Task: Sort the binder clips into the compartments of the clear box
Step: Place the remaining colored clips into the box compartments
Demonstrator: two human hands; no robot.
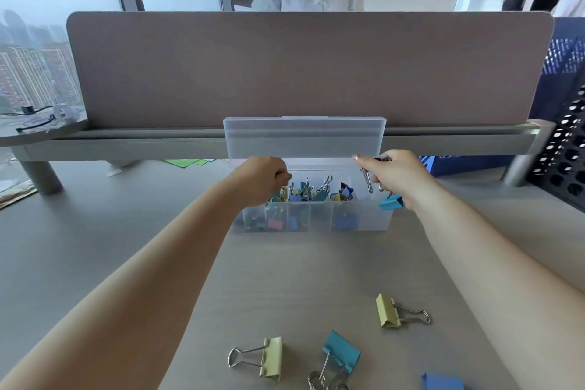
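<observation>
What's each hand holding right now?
Left hand: curled over the clear box; whether it holds anything cannot be told.
Right hand: holding a teal binder clip.

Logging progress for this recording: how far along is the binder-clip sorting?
Well along: many clips already lie in the clear box compartments. In hand: the right hand grips a teal binder clip at the box's right end; the left hand hovers over the clips, grip unclear. Left on the desk: far yellow clip, near yellow clip, loose teal clip, blue clip.

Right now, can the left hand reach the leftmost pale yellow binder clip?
Probably yes: the pale yellow binder clip lies uncovered; the left hand need only draw back from the clear plastic box.
</observation>
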